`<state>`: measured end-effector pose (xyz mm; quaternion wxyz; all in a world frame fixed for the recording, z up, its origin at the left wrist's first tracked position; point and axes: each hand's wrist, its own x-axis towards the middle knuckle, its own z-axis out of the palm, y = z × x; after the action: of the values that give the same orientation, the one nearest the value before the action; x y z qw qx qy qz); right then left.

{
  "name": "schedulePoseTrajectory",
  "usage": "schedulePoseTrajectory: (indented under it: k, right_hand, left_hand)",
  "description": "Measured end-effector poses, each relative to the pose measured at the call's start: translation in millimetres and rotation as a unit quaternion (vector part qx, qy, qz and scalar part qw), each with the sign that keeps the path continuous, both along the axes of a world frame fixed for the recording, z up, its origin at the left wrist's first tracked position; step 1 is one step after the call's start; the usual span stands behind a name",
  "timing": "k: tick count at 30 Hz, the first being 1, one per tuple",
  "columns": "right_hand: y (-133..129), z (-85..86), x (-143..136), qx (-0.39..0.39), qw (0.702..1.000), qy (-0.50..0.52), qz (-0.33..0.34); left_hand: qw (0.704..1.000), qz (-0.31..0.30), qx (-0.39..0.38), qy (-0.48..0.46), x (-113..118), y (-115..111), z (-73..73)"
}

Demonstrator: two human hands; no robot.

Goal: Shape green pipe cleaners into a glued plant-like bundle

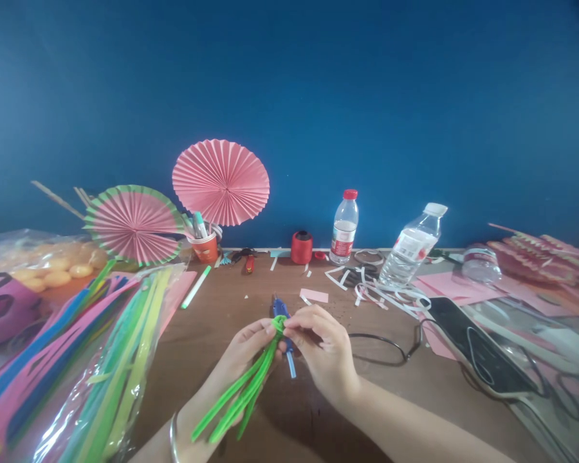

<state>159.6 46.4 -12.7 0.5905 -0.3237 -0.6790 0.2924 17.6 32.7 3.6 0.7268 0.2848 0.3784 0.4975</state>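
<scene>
A bundle of bright green, fuzzy, wire-like stems is held at the near centre of a brown wooden table. The left hand grips its looped, knotted top, thumb tip pressed on the knot's left side. The right hand's thumb and forefinger are pinched together at the knot's right edge. The loose stems trail from between the hands toward the near left, passing in front of the left palm. Just beyond the fingers lies a blue plastic glue gun, partly hidden. At far left stands a round, pleated pink paper fan.
</scene>
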Motion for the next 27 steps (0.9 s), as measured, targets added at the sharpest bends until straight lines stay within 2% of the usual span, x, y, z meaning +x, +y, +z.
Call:
schedulePoseTrajectory:
  k: [13, 23, 27]
  right_hand:
    - [2, -3.0, 1, 0.025, 1.0, -0.008, 0.006]
    - [-1, -1.1, 4, 0.075, 0.996, -0.036, 0.015]
    - [-2, -0.5, 3, 0.081, 0.996, -0.037, 0.0]
  left_hand:
    - [1.0, 0.001, 0.011, -0.003, 1, -2, 6.0]
    - [1.0, 0.005, -0.013, 0.005, 3, -6, 10.8]
    - [1.0, 0.007, -0.022, 0.008, 3, -7, 14.9]
